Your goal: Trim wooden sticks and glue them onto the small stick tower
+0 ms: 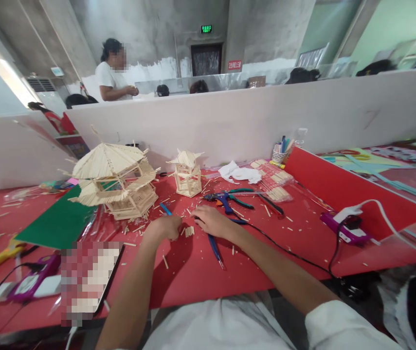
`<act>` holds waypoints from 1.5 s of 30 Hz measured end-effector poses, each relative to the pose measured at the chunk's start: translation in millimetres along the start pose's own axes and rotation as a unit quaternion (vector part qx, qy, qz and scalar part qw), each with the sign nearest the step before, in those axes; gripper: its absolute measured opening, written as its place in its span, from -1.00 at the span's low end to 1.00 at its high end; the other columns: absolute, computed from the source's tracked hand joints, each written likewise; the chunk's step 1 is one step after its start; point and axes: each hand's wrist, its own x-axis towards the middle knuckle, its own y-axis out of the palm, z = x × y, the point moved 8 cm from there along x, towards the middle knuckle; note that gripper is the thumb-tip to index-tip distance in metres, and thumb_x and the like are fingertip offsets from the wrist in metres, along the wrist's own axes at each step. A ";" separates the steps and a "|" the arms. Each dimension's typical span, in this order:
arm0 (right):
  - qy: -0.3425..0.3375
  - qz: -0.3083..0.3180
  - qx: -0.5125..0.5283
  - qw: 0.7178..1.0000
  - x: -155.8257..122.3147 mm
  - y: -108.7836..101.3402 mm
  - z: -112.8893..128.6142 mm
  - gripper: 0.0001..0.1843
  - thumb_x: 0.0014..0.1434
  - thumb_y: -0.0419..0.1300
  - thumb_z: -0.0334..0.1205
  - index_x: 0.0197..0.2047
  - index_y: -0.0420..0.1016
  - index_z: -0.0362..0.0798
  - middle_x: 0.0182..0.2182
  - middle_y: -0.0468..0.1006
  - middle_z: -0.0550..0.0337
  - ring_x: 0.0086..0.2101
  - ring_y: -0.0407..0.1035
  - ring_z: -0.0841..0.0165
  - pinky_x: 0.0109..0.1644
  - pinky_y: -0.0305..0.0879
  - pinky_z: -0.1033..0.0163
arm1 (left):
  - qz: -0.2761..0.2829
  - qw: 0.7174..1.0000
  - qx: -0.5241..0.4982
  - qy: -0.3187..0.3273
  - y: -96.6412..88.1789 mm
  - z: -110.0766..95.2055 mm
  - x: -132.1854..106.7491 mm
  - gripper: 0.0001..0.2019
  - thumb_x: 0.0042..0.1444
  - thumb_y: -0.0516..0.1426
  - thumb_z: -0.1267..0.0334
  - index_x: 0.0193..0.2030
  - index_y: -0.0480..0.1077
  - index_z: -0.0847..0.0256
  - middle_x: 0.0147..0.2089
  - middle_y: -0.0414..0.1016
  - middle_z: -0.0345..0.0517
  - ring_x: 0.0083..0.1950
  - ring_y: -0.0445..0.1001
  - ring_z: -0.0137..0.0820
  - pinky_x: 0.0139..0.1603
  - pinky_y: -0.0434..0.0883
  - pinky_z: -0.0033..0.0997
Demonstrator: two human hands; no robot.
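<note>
With the clock face centred between your hands and twelve at the pale partition [208,121], your left hand [166,227] is at nine and your right hand [211,221] at three, apart from each other, low over the red table [189,274]. The fingers of both are curled; you cannot tell from here whether either grips anything. Right at the centre, between them, a short row of small wooden sticks [190,231] lies side by side on the table. A blue stick-like tool [165,209] lies just beyond your left hand at ten, and a blue pointed tool [215,250] shows below your right hand at five. At two you have a blue glue gun [223,198], with green-handled pliers [242,192] just past it. The small stick pavilion [188,175] stands at twelve, the larger two-roofed pavilion [113,170] at ten. A green board [56,218] lies at nine, crumpled white tissue [240,173] sits near one, and bundled sticks [275,180] in clear wrapping lie at two.
</note>
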 end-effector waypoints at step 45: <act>0.097 -0.136 0.108 0.980 -4.6 -33.8 -28.7 -0.95 0.08 0.16 -0.33 -0.41 0.43 -0.07 -0.47 0.50 0.25 -0.48 0.25 0.44 -0.35 0.09 0.36 | -0.411 0.889 -0.089 0.179 -61.3 -28.6 -10.8 -0.92 0.14 0.08 0.35 -0.24 0.37 0.17 -0.22 0.50 -0.11 -0.21 0.46 -0.35 -0.24 0.30 -0.44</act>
